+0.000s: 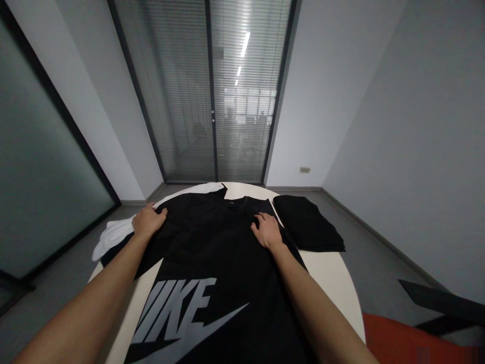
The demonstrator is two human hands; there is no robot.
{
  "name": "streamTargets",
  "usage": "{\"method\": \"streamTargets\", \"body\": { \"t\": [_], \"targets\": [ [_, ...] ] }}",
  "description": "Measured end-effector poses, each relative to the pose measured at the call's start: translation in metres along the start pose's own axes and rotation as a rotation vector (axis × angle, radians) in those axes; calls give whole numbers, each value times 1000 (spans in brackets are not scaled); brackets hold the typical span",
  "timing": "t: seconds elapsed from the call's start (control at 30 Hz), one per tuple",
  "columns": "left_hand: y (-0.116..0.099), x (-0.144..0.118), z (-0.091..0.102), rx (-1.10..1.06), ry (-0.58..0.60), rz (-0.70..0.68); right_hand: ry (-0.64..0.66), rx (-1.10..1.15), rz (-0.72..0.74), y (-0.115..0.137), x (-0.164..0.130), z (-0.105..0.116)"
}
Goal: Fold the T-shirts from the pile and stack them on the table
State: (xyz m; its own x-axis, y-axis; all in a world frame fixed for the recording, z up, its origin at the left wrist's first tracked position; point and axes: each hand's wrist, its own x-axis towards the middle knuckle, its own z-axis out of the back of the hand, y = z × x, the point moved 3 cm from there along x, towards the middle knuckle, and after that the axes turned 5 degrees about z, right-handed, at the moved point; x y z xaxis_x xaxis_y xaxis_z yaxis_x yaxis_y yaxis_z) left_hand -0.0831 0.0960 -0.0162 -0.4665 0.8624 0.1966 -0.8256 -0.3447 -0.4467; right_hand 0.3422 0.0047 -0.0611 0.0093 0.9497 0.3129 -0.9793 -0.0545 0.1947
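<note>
Black T-shirt under both hands, white garment left, folded black garment right — round table

This is a small office meeting room. A round white table stands in the middle of a bare, grey-walled space. Beyond the table, a floor-to-ceiling glass partition in dark frames is covered by horizontal blinds, and through the slats a larger office floor shows, lit by long ceiling strip lights (the furniture there is too dim to make out). To the left of the table runs a frosted glass wall. To the right of the partition, low on the plain wall, sits a wall socket. Grey floor with dark skirting surrounds the table.
</note>
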Motion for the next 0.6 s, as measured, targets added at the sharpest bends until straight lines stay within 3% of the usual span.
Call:
{"method": "streamTargets", "body": {
  "t": [0.23, 0.43, 0.6],
  "targets": [
    [14, 8, -1, -184, -46, 46, -6, 41, 16, -1, 0, 1],
    [6, 6, 8, -346, -75, -29, 3, 42, 16, -1, 0, 3],
    [-2, 1, 15, -428, -141, 0, -1, 52, 22, 0, 0, 3]
  ]
}}
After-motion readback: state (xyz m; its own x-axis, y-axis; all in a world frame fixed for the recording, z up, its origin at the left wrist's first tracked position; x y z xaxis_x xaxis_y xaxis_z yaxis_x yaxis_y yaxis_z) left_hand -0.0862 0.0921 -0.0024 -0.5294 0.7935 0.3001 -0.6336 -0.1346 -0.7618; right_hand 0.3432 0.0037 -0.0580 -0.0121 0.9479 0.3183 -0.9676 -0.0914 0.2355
